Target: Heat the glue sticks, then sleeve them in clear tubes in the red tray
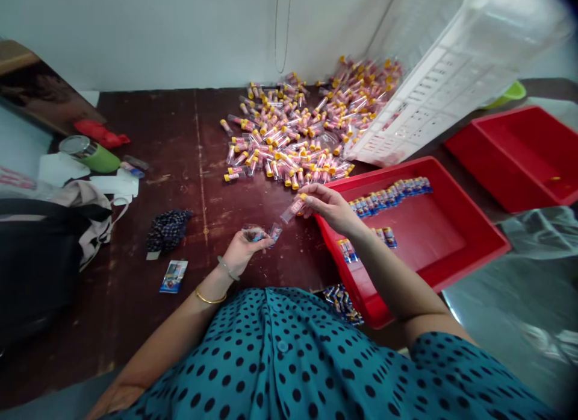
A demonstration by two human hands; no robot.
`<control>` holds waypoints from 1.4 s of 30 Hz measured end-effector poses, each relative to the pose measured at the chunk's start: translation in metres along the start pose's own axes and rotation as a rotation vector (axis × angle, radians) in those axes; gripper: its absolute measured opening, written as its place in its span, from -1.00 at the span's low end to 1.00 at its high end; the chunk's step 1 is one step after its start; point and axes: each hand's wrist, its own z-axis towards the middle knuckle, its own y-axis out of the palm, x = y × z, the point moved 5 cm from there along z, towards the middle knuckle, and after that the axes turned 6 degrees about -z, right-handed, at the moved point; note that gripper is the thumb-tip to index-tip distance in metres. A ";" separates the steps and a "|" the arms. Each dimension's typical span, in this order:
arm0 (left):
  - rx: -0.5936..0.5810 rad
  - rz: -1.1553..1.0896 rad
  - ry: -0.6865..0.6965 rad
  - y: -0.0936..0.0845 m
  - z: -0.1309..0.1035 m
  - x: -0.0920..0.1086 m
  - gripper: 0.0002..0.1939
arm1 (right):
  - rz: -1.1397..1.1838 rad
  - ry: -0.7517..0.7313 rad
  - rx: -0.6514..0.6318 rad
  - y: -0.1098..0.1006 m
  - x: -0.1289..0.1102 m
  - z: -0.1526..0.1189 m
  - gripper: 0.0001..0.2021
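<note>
My left hand (246,246) is closed on small clear plastic wrappers (274,232) with blue print, low over the dark red table. Up and to its right, my right hand (327,206) pinches a clear tube with a yellow cap and pink contents (293,209), its clear end pointing down-left towards the wrappers. The two held items are close but apart. Behind them a large heap of similar yellow-capped tubes (275,131) lies against the wall. A red tray (433,239) beneath my right forearm holds rows of blue-and-gold wrapped pieces (388,196).
A white crate (419,100) stands tilted behind the tray, with a second red bin (519,149) at right. On the left are a green cup (94,155), a dark cloth (168,230), a blue packet (173,276) and a black bag (36,269). More blue pieces (343,304) lie near my body.
</note>
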 end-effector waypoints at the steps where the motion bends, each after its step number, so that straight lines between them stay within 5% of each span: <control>1: -0.011 0.000 0.001 0.001 0.000 0.001 -0.73 | 0.016 0.002 -0.010 0.001 -0.002 0.000 -0.69; 8: -0.085 0.037 -0.005 0.012 -0.004 0.011 -0.74 | -0.167 -0.082 -0.076 0.015 -0.007 -0.004 -0.74; 13: -0.147 -0.073 -0.200 0.029 -0.012 -0.002 -0.65 | -0.361 -0.159 0.067 0.014 0.000 -0.018 -0.80; 23: -0.237 -0.353 -0.478 0.057 -0.022 -0.008 -0.68 | -0.185 -0.046 0.173 0.028 0.029 -0.057 -0.77; 36: -0.176 -0.279 -0.350 0.071 -0.019 0.000 -0.68 | -0.202 -0.135 0.217 0.034 0.014 -0.077 -0.77; 39: -0.192 -0.219 -0.350 0.071 -0.017 0.000 -0.67 | -0.144 -0.147 0.263 -0.005 0.009 -0.079 -0.78; 42: -0.178 -0.156 -0.345 0.065 -0.014 0.001 -0.66 | -0.270 -0.095 0.486 -0.105 0.015 -0.095 -0.72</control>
